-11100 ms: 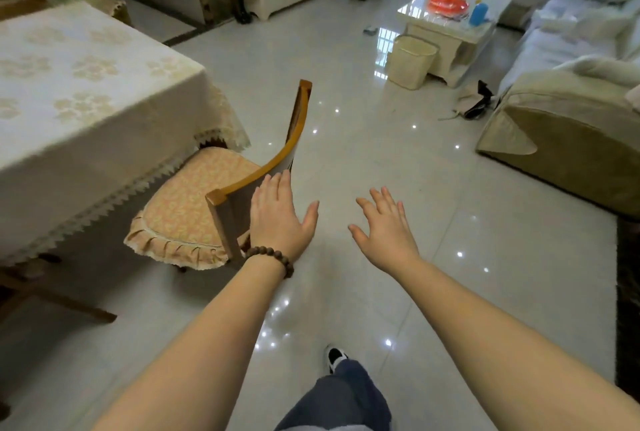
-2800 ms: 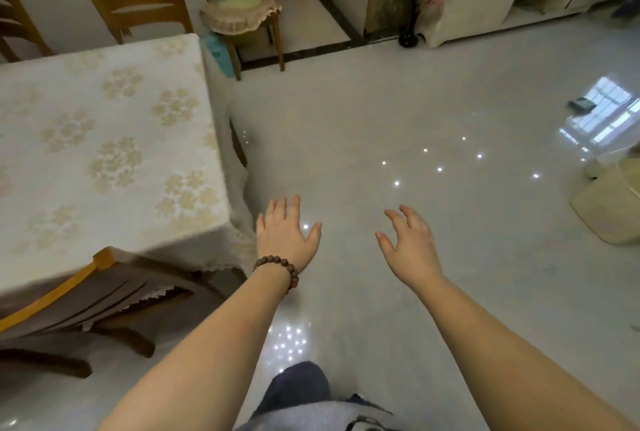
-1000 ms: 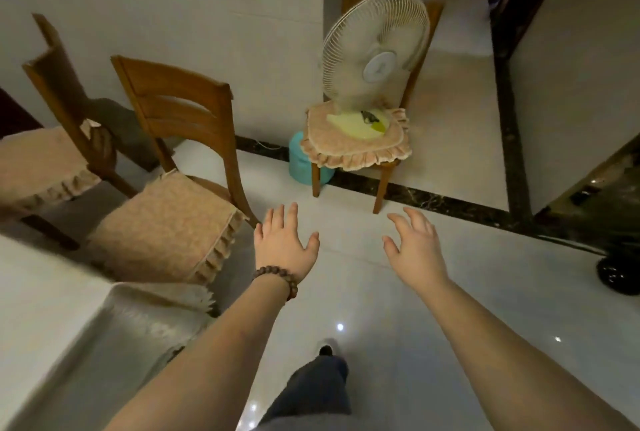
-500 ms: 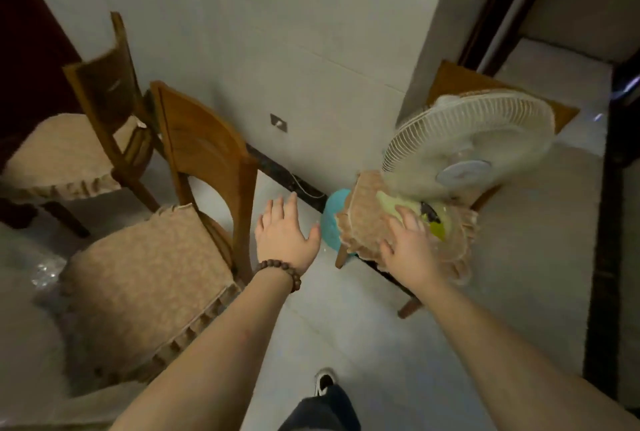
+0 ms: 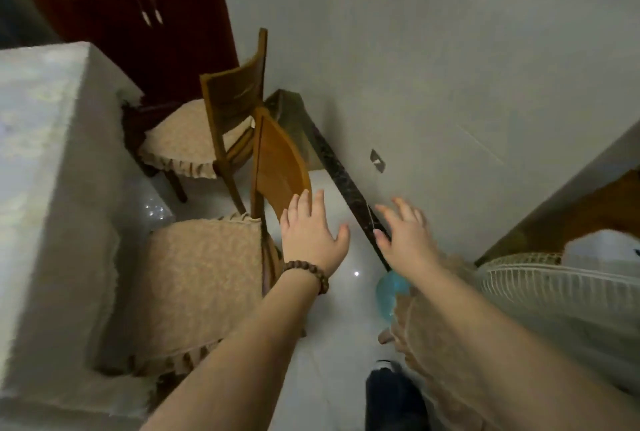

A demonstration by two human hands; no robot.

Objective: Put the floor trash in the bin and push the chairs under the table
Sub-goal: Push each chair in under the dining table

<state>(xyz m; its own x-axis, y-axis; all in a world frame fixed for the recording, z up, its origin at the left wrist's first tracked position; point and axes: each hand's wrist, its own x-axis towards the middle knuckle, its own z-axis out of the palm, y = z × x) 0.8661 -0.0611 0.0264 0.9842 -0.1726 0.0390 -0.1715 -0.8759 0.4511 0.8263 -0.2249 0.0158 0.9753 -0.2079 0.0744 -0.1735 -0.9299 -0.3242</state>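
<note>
Two wooden chairs with frilled beige cushions stand pulled out beside the table (image 5: 45,167), which wears a pale cloth. The near chair (image 5: 204,278) has its backrest turned edge-on toward me. The far chair (image 5: 207,129) stands behind it near the wall. My left hand (image 5: 311,233), with a bead bracelet on its wrist, is open with its fingertips at the lower edge of the near chair's backrest. My right hand (image 5: 405,233) hovers open above the floor by the dark skirting and holds nothing.
A dark red cabinet (image 5: 138,7) fills the far corner. At the right a third chair carries a white fan (image 5: 554,292) on its cushion. A teal bin (image 5: 391,292) sits on the floor beneath my right forearm. The white wall runs close along the right.
My view has swung left toward the two pulled-out chairs. My left hand has come up to the near chair's backrest, and the fan chair has slid to the right edge.
</note>
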